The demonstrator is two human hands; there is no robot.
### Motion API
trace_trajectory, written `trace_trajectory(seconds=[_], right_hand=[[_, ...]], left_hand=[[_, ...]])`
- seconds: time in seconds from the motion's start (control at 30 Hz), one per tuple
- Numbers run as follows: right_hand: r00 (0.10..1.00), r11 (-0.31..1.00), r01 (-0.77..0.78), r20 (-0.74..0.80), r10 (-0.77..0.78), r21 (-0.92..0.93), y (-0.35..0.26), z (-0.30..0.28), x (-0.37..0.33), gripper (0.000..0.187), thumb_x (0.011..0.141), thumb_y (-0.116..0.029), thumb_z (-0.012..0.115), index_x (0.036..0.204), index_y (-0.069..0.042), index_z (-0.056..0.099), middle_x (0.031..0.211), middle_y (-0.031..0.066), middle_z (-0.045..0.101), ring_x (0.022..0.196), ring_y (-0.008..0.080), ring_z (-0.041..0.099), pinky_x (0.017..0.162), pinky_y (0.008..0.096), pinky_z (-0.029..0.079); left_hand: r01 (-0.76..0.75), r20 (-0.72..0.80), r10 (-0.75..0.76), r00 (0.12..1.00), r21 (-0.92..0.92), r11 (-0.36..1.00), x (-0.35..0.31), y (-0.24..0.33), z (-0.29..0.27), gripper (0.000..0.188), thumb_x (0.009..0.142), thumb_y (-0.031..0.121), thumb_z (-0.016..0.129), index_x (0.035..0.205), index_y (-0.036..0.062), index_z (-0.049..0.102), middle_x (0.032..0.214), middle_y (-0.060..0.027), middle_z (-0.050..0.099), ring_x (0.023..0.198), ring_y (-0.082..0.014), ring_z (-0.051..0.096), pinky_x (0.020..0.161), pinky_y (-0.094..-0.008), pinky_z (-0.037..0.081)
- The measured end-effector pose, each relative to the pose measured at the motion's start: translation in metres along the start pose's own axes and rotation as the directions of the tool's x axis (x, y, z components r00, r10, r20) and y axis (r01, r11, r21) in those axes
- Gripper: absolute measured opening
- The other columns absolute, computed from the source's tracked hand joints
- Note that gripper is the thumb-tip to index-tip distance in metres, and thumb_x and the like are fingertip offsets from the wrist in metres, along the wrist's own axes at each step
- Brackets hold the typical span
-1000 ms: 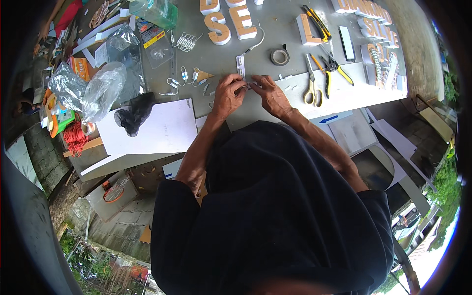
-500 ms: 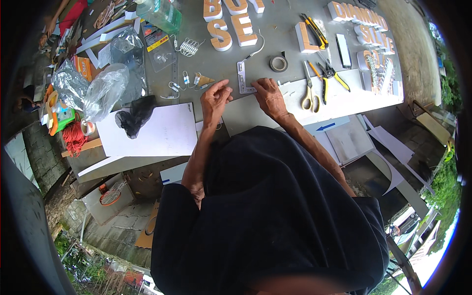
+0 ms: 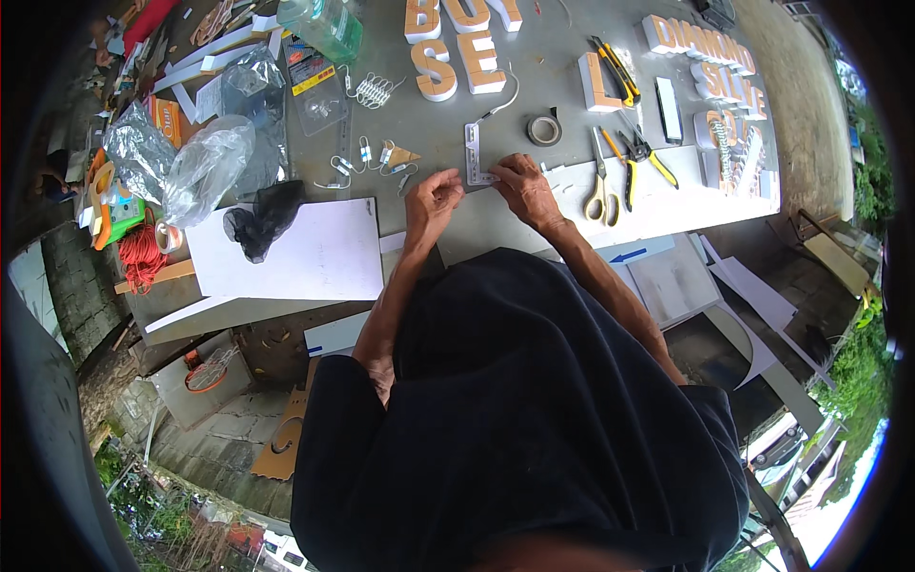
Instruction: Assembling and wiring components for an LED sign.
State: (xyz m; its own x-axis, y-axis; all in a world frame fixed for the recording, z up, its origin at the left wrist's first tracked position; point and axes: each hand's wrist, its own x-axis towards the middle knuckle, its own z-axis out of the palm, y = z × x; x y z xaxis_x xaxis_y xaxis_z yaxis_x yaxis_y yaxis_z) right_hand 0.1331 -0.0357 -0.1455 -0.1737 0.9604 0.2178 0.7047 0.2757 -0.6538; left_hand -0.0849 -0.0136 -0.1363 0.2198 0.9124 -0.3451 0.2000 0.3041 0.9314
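Note:
A small white L-shaped piece (image 3: 472,153), likely a hollow letter shell, lies on the grey table with a thin wire (image 3: 515,91) running from its top. At its foot, my right hand (image 3: 527,194) has its fingers closed on the piece's right end. My left hand (image 3: 432,202) is curled just left of the same foot, thumb and fingers drawn together; whatever lies between them is too small to make out. Left of it are several small light modules on wires (image 3: 365,151) and a brown triangular scrap (image 3: 404,154). A roll of dark tape (image 3: 544,130) sits beyond my right hand.
Scissors (image 3: 600,195), yellow-handled pliers (image 3: 658,164) and a cutter knife (image 3: 620,71) lie to the right. Finished block letters (image 3: 437,74) stand at the back. Plastic bags (image 3: 214,167), a bottle (image 3: 324,29) and a white board (image 3: 286,272) are left. Another person's arm (image 3: 110,43) shows far left.
My left hand has moved right, closer to the L-shaped piece. My right hand stays at the foot of the piece. The view has shifted slightly.

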Motion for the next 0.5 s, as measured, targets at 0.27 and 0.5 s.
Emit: trace_trajectory(seconds=[0.27, 0.5], right_hand=[[1.000, 0.995, 0.007, 0.006, -0.006, -0.101, -0.011, 0.003, -0.005, 0.034, 0.078, -0.015, 0.079, 0.110, -0.009, 0.068, 0.108, 0.0094, 0.057, 0.103, 0.0307, 0.055, 0.087, 0.0437, 0.045], [0.999, 0.989, -0.019, 0.047, 0.026, -0.146, -0.007, 0.001, 0.003, 0.029, 0.079, -0.014, 0.078, 0.106, -0.011, 0.068, 0.107, 0.0074, 0.059, 0.104, 0.0294, 0.056, 0.087, 0.0429, 0.044]], left_hand=[[0.119, 0.120, -0.104, 0.987, -0.121, 0.986, 0.004, 0.004, 0.007, 0.044, 0.095, 0.009, 0.067, 0.135, -0.0054, 0.057, 0.123, -0.0158, 0.069, 0.102, -0.0214, 0.071, 0.079, -0.0309, 0.058], [0.154, 0.158, -0.134, 0.978, -0.123, 0.980, 0.005, 0.005, 0.006, 0.044, 0.096, 0.012, 0.067, 0.134, -0.0067, 0.057, 0.116, -0.0151, 0.071, 0.101, -0.0211, 0.070, 0.074, -0.0299, 0.059]])
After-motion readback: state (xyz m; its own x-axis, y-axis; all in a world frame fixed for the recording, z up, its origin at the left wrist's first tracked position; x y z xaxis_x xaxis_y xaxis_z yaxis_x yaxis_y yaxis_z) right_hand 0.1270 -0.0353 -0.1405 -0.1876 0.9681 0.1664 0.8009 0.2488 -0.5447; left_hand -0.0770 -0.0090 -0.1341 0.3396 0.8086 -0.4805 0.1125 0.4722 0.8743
